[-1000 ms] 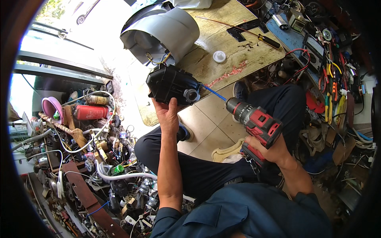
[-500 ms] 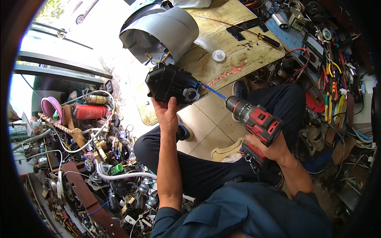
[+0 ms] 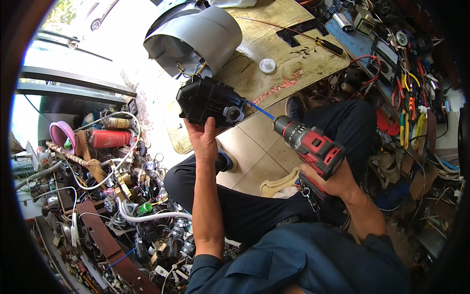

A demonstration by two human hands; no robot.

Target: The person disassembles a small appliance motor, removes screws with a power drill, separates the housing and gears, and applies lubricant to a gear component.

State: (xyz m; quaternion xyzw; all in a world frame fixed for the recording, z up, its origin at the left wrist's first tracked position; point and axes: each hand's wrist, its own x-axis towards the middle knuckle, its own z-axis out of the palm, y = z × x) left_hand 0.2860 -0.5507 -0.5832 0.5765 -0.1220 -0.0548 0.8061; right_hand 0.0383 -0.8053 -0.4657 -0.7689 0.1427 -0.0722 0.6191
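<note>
The person's left hand (image 3: 201, 142) supports a black plastic housing (image 3: 203, 100) from below, its thumb laid against the near side and its other fingers mostly hidden underneath. The housing is held up at the near edge of the wooden surface (image 3: 257, 41), just in front of a silver-gray curved casing (image 3: 215, 32) that lies on its side with its opening toward the person. Thin wires (image 3: 202, 68) hang from that opening, close to the top of the housing; whether they join it cannot be told.

The right hand (image 3: 335, 182) is wrapped around the grip of a red and black cordless drill (image 3: 313, 147), tilted so that its long blue bit (image 3: 260, 109) points up and leftward. The bit's far end meets the right side of the housing, near a round gray fitting (image 3: 233, 114); how deep it goes is hidden.

On the surface, a white plastic cap (image 3: 267, 66) sits right of the casing, near a strip of pinkish-red crumbs (image 3: 281, 89). Farther back, a long screwdriver (image 3: 329, 46) with a yellow and black handle crosses a flat black piece (image 3: 289, 37).
</note>
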